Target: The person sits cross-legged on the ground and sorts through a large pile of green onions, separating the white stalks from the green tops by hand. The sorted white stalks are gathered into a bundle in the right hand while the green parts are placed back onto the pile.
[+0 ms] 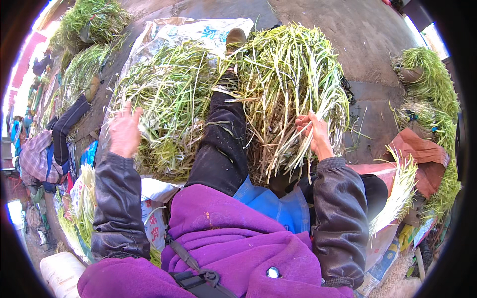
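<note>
My right hand (316, 135) is closed around a small bunch of long pale stalks (323, 108), their cut-looking white ends pointing toward me. Beneath it lies a big bundle of chive-like greens (283, 74), leafy tops away from me and brownish stem ends near. My left hand (126, 132), blurred, is over the left edge of a loose heap of leaves and trimmings (167, 97), fingers apart with nothing seen in it. My outstretched leg (223, 138) lies between bundle and heap.
A white woven sack (164, 31) is spread under the heap. At right, cleaned pale stalks (395, 197) rest beside a brown cloth (421, 156); more greens (428, 82) lie beyond. Another bunch of pale stalks (85, 201) stands at left, near another person (41, 156). A white plastic container (61, 273) sits behind.
</note>
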Available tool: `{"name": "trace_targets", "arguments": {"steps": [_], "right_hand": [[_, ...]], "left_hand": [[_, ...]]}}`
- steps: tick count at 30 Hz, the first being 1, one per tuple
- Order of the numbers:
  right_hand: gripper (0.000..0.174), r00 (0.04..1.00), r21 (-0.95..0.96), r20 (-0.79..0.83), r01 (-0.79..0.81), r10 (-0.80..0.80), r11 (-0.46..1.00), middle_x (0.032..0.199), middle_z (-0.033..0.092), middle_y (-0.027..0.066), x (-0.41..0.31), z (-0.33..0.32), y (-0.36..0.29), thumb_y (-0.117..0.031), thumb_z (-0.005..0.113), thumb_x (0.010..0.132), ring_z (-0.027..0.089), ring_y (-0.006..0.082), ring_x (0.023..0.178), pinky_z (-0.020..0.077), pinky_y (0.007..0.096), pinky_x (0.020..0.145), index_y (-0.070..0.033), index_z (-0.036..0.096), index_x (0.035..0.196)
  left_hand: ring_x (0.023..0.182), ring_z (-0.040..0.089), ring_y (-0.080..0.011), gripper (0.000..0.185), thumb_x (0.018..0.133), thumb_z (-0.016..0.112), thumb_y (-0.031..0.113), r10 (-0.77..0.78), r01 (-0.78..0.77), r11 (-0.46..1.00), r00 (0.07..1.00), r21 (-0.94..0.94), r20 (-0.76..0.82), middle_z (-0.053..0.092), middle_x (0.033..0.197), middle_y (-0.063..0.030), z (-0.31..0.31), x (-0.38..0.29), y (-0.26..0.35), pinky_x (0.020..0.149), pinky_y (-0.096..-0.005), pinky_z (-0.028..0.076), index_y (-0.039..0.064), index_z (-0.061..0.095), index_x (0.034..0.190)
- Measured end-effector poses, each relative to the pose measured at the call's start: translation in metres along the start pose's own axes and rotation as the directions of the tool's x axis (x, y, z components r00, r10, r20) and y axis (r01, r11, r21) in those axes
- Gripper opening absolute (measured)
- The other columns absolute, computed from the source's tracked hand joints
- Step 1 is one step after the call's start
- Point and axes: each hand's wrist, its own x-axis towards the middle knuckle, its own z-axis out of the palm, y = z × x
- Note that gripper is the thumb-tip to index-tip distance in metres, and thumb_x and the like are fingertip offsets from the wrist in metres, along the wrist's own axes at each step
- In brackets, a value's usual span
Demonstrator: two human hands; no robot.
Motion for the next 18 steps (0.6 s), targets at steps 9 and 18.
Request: {"name": "trace_targets", "arguments": {"steps": [9, 18], "right_hand": [[0.033, 0.998, -0.034, -0.065, -0.02, 0.018, 0.999, 0.084, 0.061, 0.0146, -0.006, 0.005, -0.005, -0.027, 0.051, 0.093, 0.066, 0.024, 0.07, 0.0553, 0.0345, 0.055, 0.003, 0.055, 0.08], [0.035, 0.992, -0.086, 0.105, -0.054, 0.063, 0.995, 0.101, 0.062, 0.0144, -0.004, 0.007, 0.0, -0.033, 0.054, 0.092, 0.067, 0.0217, 0.072, 0.0549, 0.0318, 0.06, -0.002, 0.057, 0.076]], "left_hand": [[0.091, 0.058, -0.033, 0.032, 0.088, 0.055, 0.031, 0.486, -0.423, 0.275, 0.836, -0.863, -0.255, 0.059, 0.097, -0.0181, 0.0, 0.044, 0.279, 0.081, -0.0396, 0.047, 0.001, 0.059, 0.1], [0.078, 0.062, -0.0335, 0.022, 0.081, 0.06, 0.026, 0.317, -0.187, 0.294, 0.944, -0.937, -0.089, 0.063, 0.084, -0.0179, 0.008, 0.048, 0.33, 0.068, -0.0416, 0.049, 0.005, 0.059, 0.087]]}}
